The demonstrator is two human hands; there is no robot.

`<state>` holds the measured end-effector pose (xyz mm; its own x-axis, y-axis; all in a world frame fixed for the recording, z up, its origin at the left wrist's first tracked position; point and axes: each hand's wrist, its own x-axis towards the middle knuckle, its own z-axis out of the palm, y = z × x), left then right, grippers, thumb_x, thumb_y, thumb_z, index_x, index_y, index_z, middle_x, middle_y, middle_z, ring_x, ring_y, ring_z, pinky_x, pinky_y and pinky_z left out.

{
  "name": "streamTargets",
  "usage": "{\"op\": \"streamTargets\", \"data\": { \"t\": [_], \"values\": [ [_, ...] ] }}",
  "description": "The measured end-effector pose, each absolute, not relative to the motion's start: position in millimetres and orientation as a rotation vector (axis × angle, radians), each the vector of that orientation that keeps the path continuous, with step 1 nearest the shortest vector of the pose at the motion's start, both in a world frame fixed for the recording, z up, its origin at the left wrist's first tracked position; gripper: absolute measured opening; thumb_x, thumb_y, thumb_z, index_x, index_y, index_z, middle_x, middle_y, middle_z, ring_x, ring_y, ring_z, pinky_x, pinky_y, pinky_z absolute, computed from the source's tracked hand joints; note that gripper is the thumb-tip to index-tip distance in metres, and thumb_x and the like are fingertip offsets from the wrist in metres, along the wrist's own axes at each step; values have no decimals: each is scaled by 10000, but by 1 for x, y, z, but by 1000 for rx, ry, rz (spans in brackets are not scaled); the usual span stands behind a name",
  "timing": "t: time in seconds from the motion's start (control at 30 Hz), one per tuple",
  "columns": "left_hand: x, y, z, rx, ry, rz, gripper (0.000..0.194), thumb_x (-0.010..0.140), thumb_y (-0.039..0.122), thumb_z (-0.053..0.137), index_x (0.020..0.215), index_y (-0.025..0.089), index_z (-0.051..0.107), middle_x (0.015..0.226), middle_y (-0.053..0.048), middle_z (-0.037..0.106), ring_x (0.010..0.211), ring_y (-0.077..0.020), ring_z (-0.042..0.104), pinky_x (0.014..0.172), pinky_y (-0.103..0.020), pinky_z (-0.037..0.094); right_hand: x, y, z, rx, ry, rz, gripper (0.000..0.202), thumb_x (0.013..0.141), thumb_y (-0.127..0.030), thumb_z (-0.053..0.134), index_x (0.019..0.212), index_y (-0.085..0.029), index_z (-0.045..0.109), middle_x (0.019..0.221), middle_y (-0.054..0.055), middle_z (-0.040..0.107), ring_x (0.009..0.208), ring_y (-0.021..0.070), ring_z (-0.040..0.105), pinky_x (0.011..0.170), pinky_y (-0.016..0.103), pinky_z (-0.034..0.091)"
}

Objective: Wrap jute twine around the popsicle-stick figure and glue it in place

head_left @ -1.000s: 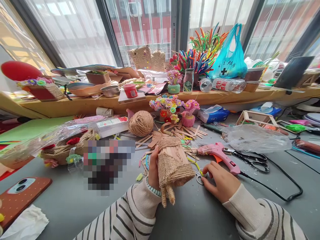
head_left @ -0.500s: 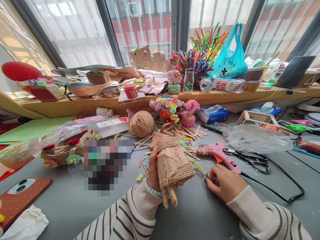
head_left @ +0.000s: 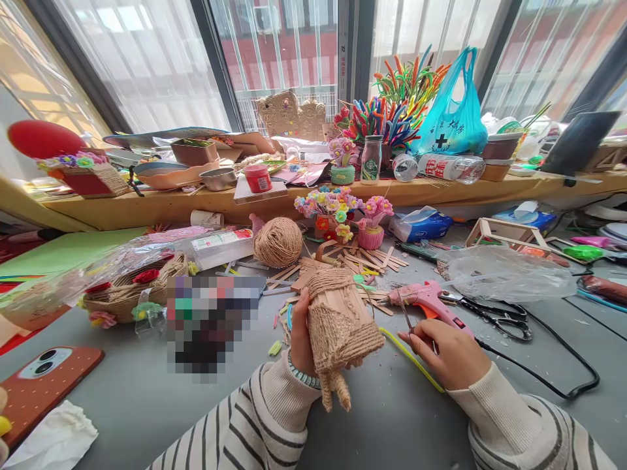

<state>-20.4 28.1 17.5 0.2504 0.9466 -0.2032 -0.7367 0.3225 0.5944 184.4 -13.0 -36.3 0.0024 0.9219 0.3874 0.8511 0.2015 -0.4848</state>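
Note:
My left hand (head_left: 302, 333) is wrapped around the side of a small craft-stick body covered in jute twine (head_left: 343, 320), which tilts over the table. Two twine-wrapped stubs poke out of its lower end. To the right, my right hand (head_left: 445, 349) is closed on a small pair of metal scissors (head_left: 405, 312), blades pointing up and away from me. Part of the scissors' handle is hidden by the fingers. Under that hand runs a yellow fuzzy stem (head_left: 414, 362). Just beyond the scissors lies a pink glue gun (head_left: 426, 297).
A ball of twine (head_left: 278, 242) and loose craft sticks (head_left: 385, 260) lie behind the craft piece. Black-handled scissors (head_left: 499, 316) and the glue gun's cord (head_left: 543, 385) are at right. A phone (head_left: 53, 385) and crumpled tissue (head_left: 53, 437) sit at left. Flower pots stand at the back.
My right hand has picked the small scissors up off the table, swinging their blades upward. More of the yellow stem shows now. My left hand keeps the twine-covered piece in nearly the same place.

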Motion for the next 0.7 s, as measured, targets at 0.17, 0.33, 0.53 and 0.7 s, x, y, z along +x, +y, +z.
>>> {"op": "streamTargets", "data": {
  "t": [0.17, 0.33, 0.53, 0.7],
  "values": [
    [-17, 25, 13, 496, 561, 1280, 451, 607, 521, 768, 881, 169, 705, 805, -51, 761, 954, -313, 698, 919, -415, 521, 178, -18, -9, -1394, -1555, 830, 501, 809, -692, 508, 639, -221, 531, 563, -31, 408, 488, 114, 337, 476, 273, 290],
    [-21, 20, 0, 634, 515, 1130, 500, 692, 574, 692, 961, 153, 713, 935, -101, 756, 1079, -352, 649, 962, -455, 487, 177, -24, 8, -1062, -1483, 1442, 607, 699, -788, 555, 578, -209, 420, 542, -54, 323, 476, 74, 218, 466, 257, 195],
    [-22, 14, -4, 877, 498, 1225, 555, 713, 526, 692, 1153, 191, 648, 1109, -87, 715, 1205, -327, 559, 1053, -418, 398, 180, -34, 21, -922, -1676, 1576, 709, 625, -919, 426, 527, -217, 445, 538, -11, 384, 482, 99, 271, 470, 269, 231],
    [-21, 15, -4, 996, 467, 1177, 599, 730, 575, 633, 1189, 190, 617, 1165, -94, 679, 1240, -333, 516, 1084, -433, 354, 175, -39, 29, -902, -1766, 1685, 749, 589, -957, 382, 561, -213, 462, 510, -16, 403, 464, 94, 300, 463, 263, 282]
  ]
}}
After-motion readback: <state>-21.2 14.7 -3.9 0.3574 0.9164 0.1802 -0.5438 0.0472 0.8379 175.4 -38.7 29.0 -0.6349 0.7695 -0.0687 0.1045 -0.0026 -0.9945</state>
